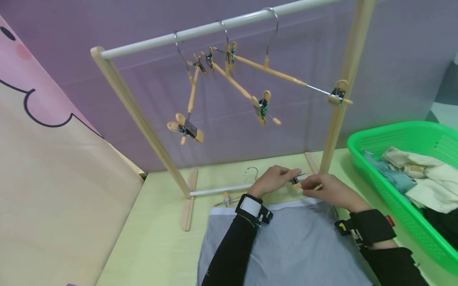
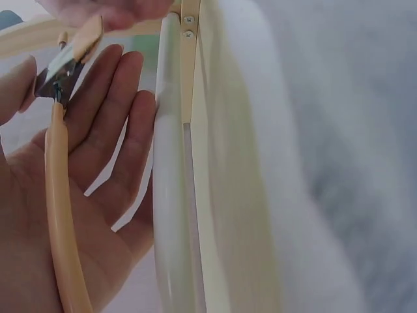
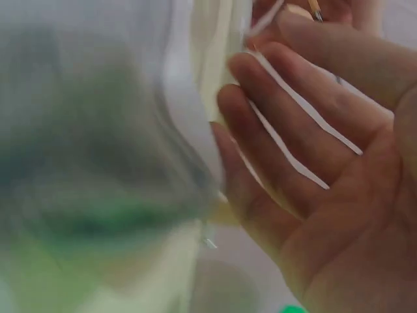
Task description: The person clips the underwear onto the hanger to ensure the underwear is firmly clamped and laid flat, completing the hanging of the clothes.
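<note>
A wooden clip hanger (image 2: 57, 169) lies low over the front bar of the rack, its metal hook (image 1: 251, 169) rising beside my left hand (image 1: 273, 180). My left hand pinches the hanger's black-and-wood clip (image 1: 295, 182) between thumb and fingers. From the other side my right hand (image 1: 332, 190) meets the same clip, thumb and fingertips at its wooden end. The hanger's other clip (image 1: 227, 198) shows left of my left wrist. Beneath both forearms a grey garment (image 1: 297, 242) with a white waistband (image 1: 222, 211) is spread flat, its upper edge just below the hands.
A wooden rack with a white top rail (image 1: 200, 29) stands behind my hands. Three clip hangers hang from it, one of them the right-hand hanger (image 1: 279, 73). On the right is a green basket (image 1: 390, 198) holding crumpled clothes (image 1: 425, 174). A low white bar (image 1: 218, 190) joins the rack's feet.
</note>
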A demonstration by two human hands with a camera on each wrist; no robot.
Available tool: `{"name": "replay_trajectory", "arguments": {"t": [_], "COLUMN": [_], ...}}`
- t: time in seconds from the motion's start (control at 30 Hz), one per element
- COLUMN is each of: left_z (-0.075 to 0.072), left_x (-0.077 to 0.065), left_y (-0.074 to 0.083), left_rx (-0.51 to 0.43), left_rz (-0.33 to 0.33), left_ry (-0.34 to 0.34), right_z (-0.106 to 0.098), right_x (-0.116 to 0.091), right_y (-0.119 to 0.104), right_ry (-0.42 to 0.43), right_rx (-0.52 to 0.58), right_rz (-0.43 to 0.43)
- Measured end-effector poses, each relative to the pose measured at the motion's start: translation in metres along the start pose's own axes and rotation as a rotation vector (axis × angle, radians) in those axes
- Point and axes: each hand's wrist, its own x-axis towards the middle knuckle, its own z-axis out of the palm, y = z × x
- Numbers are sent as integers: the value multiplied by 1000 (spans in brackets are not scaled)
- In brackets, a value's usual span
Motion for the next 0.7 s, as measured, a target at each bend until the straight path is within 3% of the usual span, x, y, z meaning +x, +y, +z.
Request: {"name": "replay_trajectory", "arguments": {"t": [0.13,0.3,0.47,0.7], "left_z": [1,1,2,0], "left_x": [1,0,0,-1], "left_y": [-2,-3,-3,-2], "left_rx": [-27,-28,-3,-7], "left_rz": [4,16,38,54], "left_ry": [14,17,26,28], "right_z": [-6,-7,-5,2], "right_x": [-3,-5,-6,-6], "right_y": [-5,-5,-3,0], "right_ry": [-51,-129,-167,-221], "right_rx": [-99,-91,-99,-116], "right_rz": [-2,-13,38,44]}}
